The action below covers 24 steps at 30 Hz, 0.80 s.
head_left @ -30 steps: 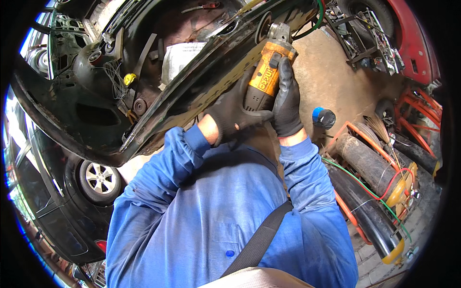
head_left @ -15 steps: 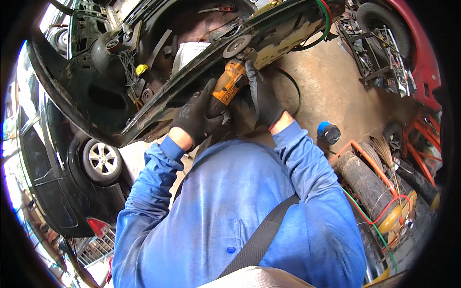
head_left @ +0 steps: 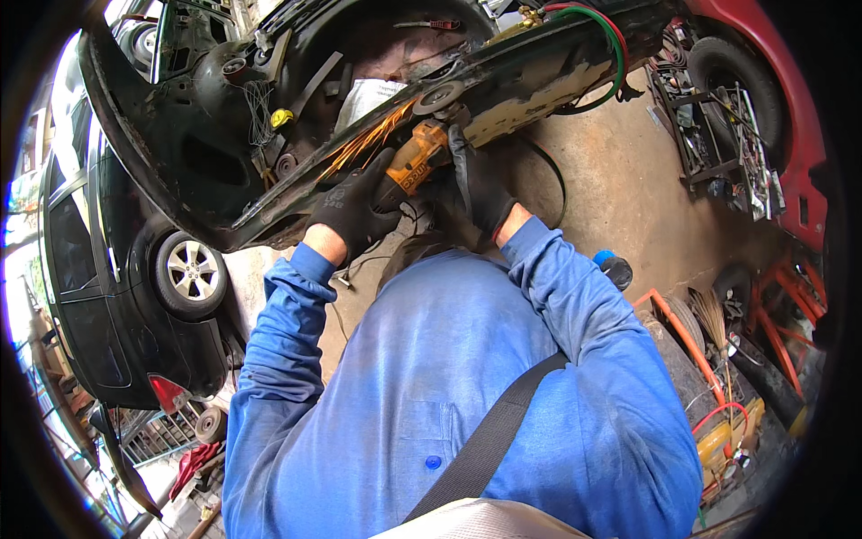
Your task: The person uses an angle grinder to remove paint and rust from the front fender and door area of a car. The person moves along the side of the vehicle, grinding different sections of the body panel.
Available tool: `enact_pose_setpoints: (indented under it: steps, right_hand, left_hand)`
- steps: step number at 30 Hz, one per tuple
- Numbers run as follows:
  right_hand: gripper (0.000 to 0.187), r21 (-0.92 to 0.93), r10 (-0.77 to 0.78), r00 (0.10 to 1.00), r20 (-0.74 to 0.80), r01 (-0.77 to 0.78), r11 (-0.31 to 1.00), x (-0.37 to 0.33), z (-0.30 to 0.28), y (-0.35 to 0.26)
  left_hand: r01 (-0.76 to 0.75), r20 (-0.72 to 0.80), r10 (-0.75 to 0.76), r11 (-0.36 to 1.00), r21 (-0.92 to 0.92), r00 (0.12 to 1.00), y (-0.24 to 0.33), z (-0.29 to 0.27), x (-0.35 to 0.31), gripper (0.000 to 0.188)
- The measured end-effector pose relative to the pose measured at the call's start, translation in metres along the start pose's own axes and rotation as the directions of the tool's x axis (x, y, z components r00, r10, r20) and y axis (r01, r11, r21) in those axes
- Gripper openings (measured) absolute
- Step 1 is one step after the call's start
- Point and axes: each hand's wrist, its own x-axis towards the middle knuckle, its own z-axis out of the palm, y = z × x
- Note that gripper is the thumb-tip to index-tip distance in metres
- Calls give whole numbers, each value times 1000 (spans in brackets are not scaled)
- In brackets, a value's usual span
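"Gripping what, those dark-gloved fingers?"

"An angle grinder [head_left: 417, 160], yellow and black. The left hand [head_left: 359, 205] wraps its rear end, fingers along one side and thumb along the other."

"And the right hand [head_left: 478, 184]?"

"Closed on the front part, one digit stretched up beside the tool's head. Its other fingers are hidden, so I can't tell how far they curl."

"How are the arms set?"

"Elbows bent, blue sleeves [head_left: 296, 314] spread wide, wrists coming near each other ahead of the chest."

"Where's the tool itself?"

"Slanted between the hands, its disc [head_left: 438, 97] at the edge of a dark car panel [head_left: 516, 117], orange sparks [head_left: 373, 139] streaming left and down along it."

"Farther out?"

"A green hose [head_left: 620, 72] hanging over that panel, and a black car [head_left: 81, 216] over on the left."
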Motion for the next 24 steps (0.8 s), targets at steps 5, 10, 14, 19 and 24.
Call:
enact_pose_setpoints:
  steps: [5,10,14,19,24]
  right_hand:
    - [64,13,13,990,141,-15,1000,5,-9,8]
    - [62,28,105,983,149,-110,994,6,-10,11]
    - [60,94,17,995,99,-27,995,5,-15,-2]
    - [57,-39,-170,985,5,170,985,3,-39,-37]
    - [59,-313,-408,911,61,406,859,2,-49,-50]
  left_hand:
    - [0,-14,1,998,67,1000,-4,-5,-5,100]
    - [-1,-9,2,990,138,1000,-12,-11,-10,100]
    - [-77,-26,79,994,75,996,-9,-5,9,100]
    - [-217,-75,222,974,65,972,16,3,49,101]
    - [-20,56,15,996,84,998,41,8,63,100]
